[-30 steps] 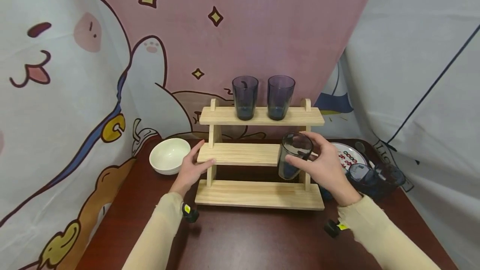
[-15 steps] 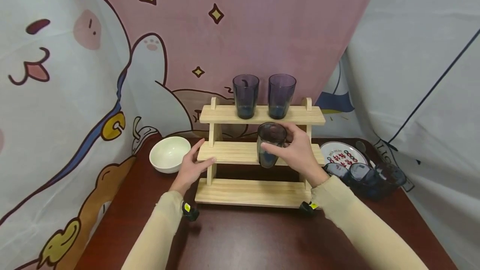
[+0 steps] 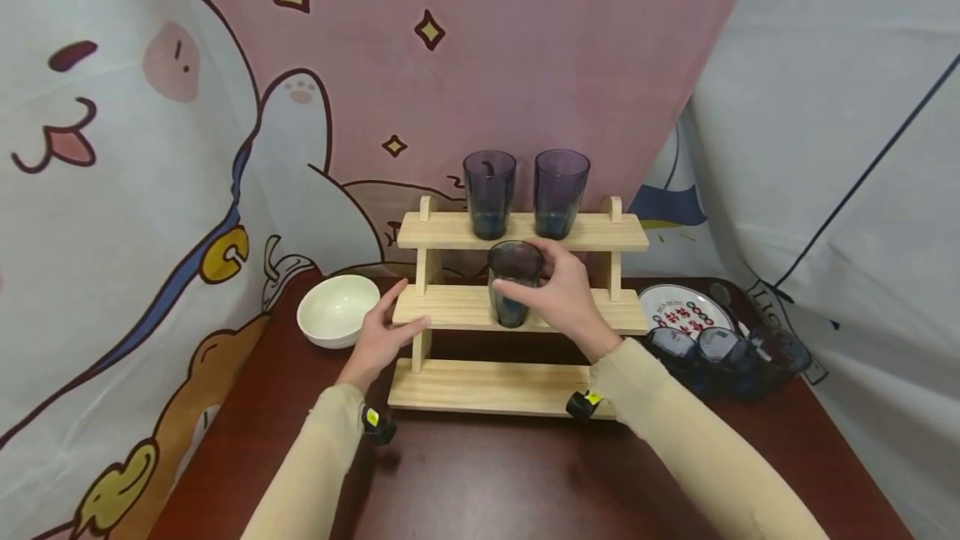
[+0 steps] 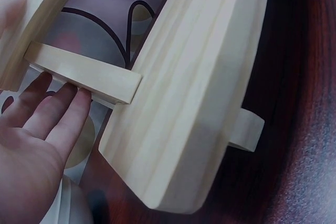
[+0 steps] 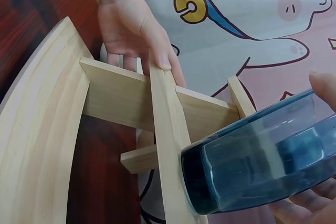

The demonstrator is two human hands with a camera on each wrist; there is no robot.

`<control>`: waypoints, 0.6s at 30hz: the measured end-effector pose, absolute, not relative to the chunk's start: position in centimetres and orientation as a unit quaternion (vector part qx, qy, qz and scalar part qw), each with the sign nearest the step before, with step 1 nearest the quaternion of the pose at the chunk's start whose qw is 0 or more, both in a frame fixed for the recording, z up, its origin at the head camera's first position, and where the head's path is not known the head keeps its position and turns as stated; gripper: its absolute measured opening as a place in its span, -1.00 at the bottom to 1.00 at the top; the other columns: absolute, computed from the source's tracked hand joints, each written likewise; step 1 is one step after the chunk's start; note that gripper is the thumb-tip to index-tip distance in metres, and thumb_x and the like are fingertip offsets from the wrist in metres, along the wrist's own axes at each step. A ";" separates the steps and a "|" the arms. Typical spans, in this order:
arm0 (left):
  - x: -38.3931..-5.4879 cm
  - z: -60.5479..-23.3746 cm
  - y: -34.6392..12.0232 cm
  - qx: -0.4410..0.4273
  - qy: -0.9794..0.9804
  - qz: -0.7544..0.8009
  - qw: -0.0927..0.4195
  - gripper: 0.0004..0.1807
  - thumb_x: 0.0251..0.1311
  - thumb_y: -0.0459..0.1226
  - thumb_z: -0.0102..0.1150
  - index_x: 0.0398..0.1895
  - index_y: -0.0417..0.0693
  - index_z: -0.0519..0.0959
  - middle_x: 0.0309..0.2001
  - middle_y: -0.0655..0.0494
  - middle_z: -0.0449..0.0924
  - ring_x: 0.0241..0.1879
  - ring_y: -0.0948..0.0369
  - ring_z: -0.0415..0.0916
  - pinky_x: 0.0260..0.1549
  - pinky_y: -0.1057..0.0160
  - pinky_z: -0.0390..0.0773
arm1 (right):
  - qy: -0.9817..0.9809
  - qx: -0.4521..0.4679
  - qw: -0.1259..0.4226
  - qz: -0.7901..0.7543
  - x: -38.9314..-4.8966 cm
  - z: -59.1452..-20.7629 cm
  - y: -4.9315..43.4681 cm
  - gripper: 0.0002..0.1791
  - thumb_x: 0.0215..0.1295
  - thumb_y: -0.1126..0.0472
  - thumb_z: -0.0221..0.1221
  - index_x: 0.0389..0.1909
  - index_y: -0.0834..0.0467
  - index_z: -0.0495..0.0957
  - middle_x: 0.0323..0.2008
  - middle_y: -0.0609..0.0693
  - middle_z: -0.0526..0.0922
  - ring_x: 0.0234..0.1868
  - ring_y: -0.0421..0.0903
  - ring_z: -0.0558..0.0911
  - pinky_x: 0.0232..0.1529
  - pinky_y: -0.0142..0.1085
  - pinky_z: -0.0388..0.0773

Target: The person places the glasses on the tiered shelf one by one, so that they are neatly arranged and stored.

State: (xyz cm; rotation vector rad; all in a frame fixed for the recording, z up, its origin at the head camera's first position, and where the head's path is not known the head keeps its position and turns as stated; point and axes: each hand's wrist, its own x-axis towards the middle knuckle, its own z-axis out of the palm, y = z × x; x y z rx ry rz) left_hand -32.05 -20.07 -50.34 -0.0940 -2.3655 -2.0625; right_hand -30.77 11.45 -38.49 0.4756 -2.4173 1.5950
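Observation:
My right hand (image 3: 562, 286) grips a dark blue-tinted drinking glass (image 3: 512, 290) round its side, thumb in front. The glass stands nearly upright at the middle tier of a three-tier wooden display rack (image 3: 465, 386). In the right wrist view, the base of the glass (image 5: 247, 161) is right at that tier's board. My left hand (image 3: 378, 336) holds the rack's left end. Its thumb lies on the middle board, and its fingers (image 4: 68, 106) reach along the side support. Two purple-blue glasses, a left one (image 3: 490, 194) and a right one (image 3: 561, 194), stand on the top tier.
A white bowl (image 3: 337, 311) sits left of the rack on the dark red table (image 3: 480, 482). On the right are a printed white plate (image 3: 682, 307), a spoon (image 3: 720, 294) and several dark blue glass pieces (image 3: 727, 361). A cartoon-print cloth (image 3: 600, 40) hangs behind.
My right hand has carried the glass leftward from the rack's right end to near the centre of the middle tier. The left hand keeps its place on the rack.

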 end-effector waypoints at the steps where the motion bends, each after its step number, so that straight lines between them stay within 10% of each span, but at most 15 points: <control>1: -32.1 -50.4 -20.1 -0.030 -0.754 -0.657 0.000 -0.04 0.24 -0.20 0.53 0.64 0.40 0.22 0.25 -0.25 0.54 0.01 0.08 0.69 0.00 0.08 0.70 | -0.818 0.160 0.103 0.542 -30.8 -38.5 11.3 -0.08 0.10 -0.09 0.59 0.45 0.12 0.44 0.13 0.03 0.65 -0.06 -0.06 0.72 -0.13 -0.23 0.62; 18: -32.2 -50.5 -20.1 -0.032 -0.752 -0.659 0.001 -0.05 0.24 -0.20 0.53 0.64 0.40 0.23 0.23 -0.24 0.55 0.00 0.08 0.70 -0.01 0.10 0.70 | -0.826 0.153 0.104 0.532 -31.9 -38.9 9.6 -0.01 0.05 -0.26 0.57 0.46 0.05 0.44 0.14 -0.06 0.64 0.01 -0.11 0.69 0.01 -0.07 0.65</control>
